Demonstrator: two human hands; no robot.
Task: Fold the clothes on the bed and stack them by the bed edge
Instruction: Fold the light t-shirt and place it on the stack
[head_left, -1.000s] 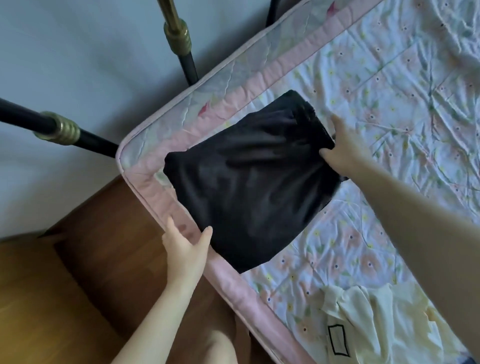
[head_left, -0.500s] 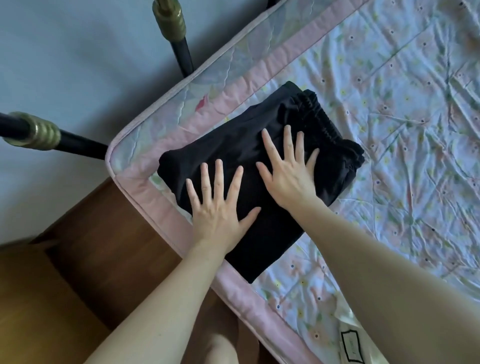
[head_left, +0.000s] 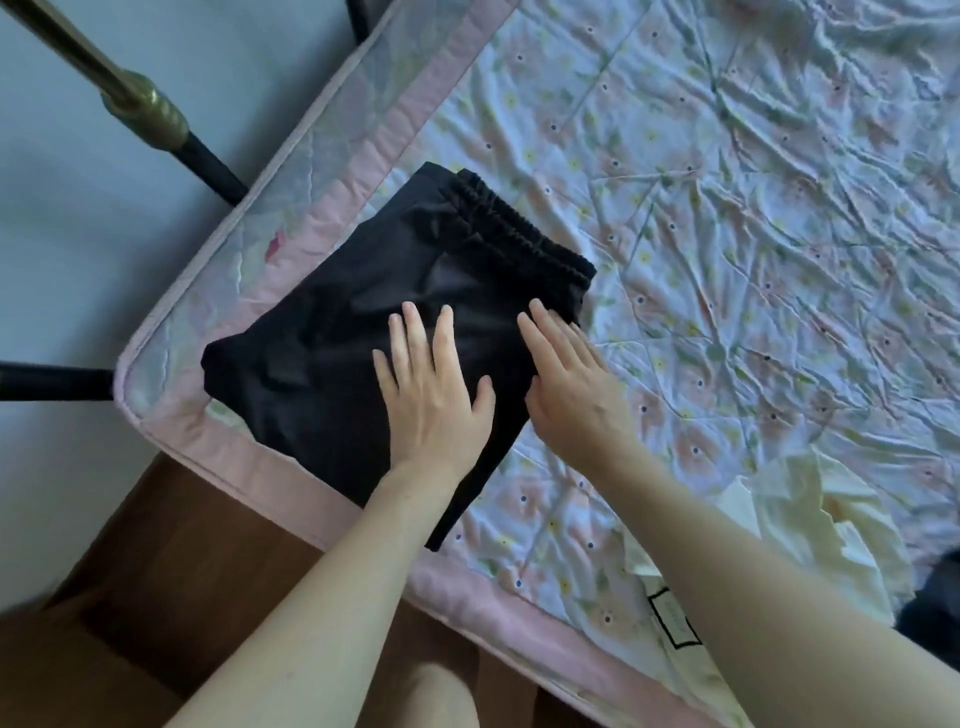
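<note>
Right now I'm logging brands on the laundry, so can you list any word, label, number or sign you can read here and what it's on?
None can be read.
Cream garment: a dark rectangular outline is printed on it beside the right forearm; whatever stands inside is too faint and blurred to make out.
Folded black garment under the left hand and right hand: no tag or print visible.
Floral sheet: pattern only, no writing.

My right forearm covers part of the cream garment (head_left: 810, 525); a dark item (head_left: 935, 618) is cut off at the right edge.
</note>
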